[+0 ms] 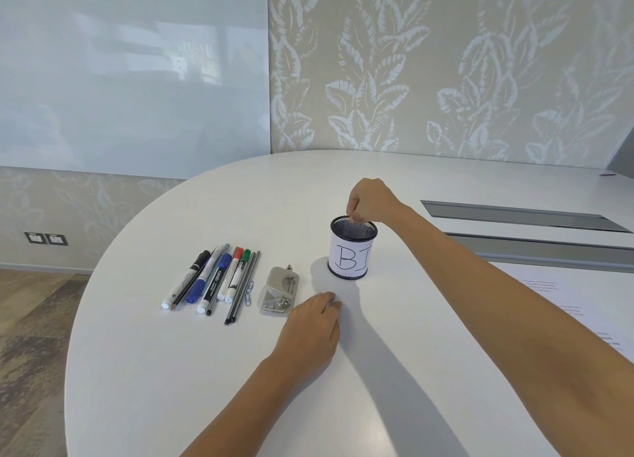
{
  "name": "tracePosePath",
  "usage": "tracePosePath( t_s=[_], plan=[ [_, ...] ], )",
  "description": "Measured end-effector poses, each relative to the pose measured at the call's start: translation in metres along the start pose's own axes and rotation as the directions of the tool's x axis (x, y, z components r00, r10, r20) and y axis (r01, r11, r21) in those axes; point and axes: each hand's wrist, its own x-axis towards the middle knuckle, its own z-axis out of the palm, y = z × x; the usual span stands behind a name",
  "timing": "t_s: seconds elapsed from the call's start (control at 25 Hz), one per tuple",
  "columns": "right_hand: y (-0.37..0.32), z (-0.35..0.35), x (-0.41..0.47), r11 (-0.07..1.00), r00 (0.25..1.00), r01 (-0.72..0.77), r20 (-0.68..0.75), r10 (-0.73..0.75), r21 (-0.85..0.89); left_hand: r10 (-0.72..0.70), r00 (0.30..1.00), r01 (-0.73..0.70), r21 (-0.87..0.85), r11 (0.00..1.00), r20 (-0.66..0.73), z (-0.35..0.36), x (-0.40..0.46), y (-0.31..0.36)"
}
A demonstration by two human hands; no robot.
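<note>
Hovering over the mouth of the mesh cup (353, 250), which is standing upright on the desk (206, 371), the right hand (370, 199) is keeping its grip pinched together; on what, I cannot tell. Near the cup's front left, the left hand (314, 322) is lying flat, grip apart and holding nothing. Left of the cup, the hole punch (279, 293), paper clips (249, 290) and row of markers (219, 278) are lying out, so the filling is probably only starting.

"BI" on mesh cup (353, 250)

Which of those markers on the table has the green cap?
The green-capped marker is the rightmost of the markers, lying beside the red-capped marker and just left of the two dark pencils.
</note>
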Motion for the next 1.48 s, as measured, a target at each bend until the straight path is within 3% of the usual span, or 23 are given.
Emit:
tracePosePath(
  t_s=[0.2,0.28,0.4,0.48,0.84,1.24,1.48],
  plan=[
    [0.014,-0.004,-0.015,0.961,0.997,-0.029,-0.064,0.048,0.276,-0.014,1.0,0.014,0.006,1.0,0.004,0.001,0.0,0.001],
    [0.018,-0.006,-0.029,0.935,0.989,0.027,-0.148,0.028,0.354,-0.02,1.0,0.02,0.008,1.0,0.004,-0.001,0.0,0.001],
    [0.023,-0.005,-0.058,0.943,0.961,0.13,-0.272,-0.044,0.307,-0.033,0.999,0.033,0.012,0.999,0.014,-0.001,-0.001,0.002],
    [0.03,0.004,-0.081,0.942,0.959,0.14,-0.279,-0.051,0.306,-0.04,0.999,0.04,0.01,0.999,0.009,-0.001,-0.002,0.003],
    [0.064,0.082,-0.165,0.967,1.0,-0.002,-0.024,0.008,0.256,-0.037,0.999,0.037,0.018,0.999,0.019,-0.005,-0.001,0.005],
    [0.046,0.09,-0.176,0.995,0.996,0.082,-0.025,-0.081,0.05,-0.035,0.999,0.035,0.029,0.999,0.007,-0.006,-0.001,0.006],
    [0.039,0.089,-0.164,0.988,0.994,0.103,0.052,-0.097,-0.113,-0.039,0.999,0.039,0.021,0.999,0.019,-0.005,-0.001,0.005]
  ],
)
